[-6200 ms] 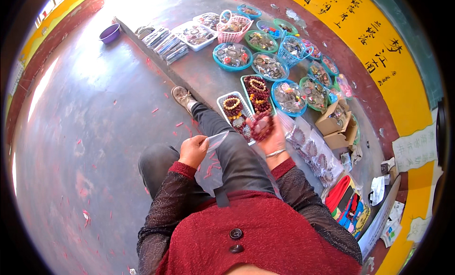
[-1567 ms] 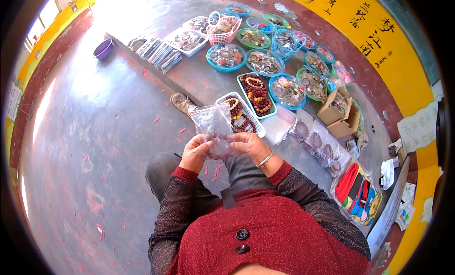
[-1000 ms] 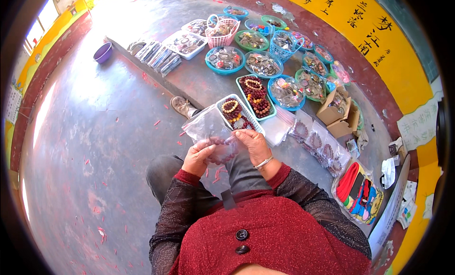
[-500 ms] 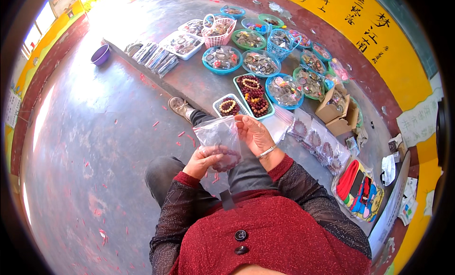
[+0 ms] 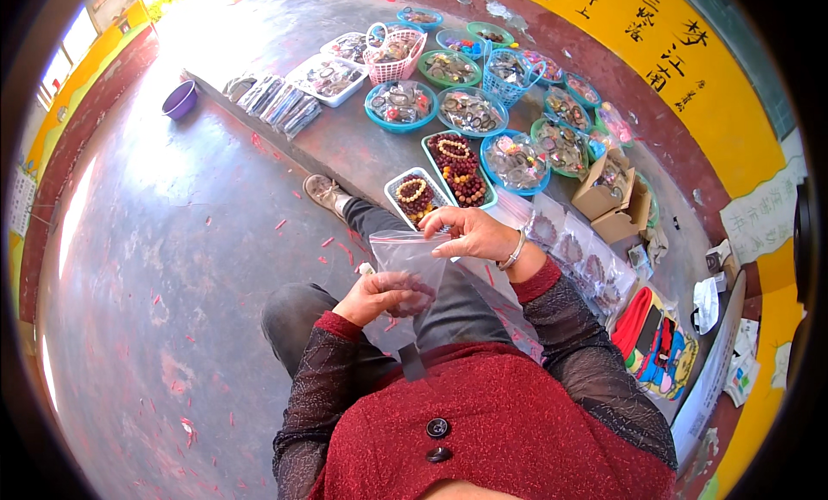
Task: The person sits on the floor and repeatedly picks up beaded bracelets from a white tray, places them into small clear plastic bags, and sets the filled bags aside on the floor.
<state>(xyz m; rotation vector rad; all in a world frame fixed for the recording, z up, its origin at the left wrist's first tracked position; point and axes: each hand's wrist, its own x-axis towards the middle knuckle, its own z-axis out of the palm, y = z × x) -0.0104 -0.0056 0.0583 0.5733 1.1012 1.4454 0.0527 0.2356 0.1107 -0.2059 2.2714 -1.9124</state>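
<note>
While held up over the lap, clear plastic bag (image 5: 412,267) hangs limp between both hands, above the dark trousers (image 5: 448,306). Right hand (image 5: 473,233): grip closed, fingertips pinching the bag's top edge at its right corner. Left hand (image 5: 379,295): grip closed around the lower part of the bag, cupping through the film a dark beaded bracelet (image 5: 412,295) that sits near the bottom.

Judged by looks: thin, soft film, light, slippery and quick to crumple; no stiffness of its own, so best taken at the top rim with a pinch and supported from below where the beads weigh it down. Beads likely hard and smooth, apt to roll inside if tilted.

Beyond the knees, a low grey concrete ledge (image 5: 345,146) serving as surface, crowded with blue and green round baskets (image 5: 401,103) of trinkets, a pink basket (image 5: 395,56), white trays of brown bead bracelets (image 5: 457,159), small cardboard boxes (image 5: 608,185) and flat packets. Purple bowl (image 5: 179,99) at the far left end. Grey floor (image 5: 164,267) with red paper scraps; yellow wall (image 5: 690,60) to the right.
</note>
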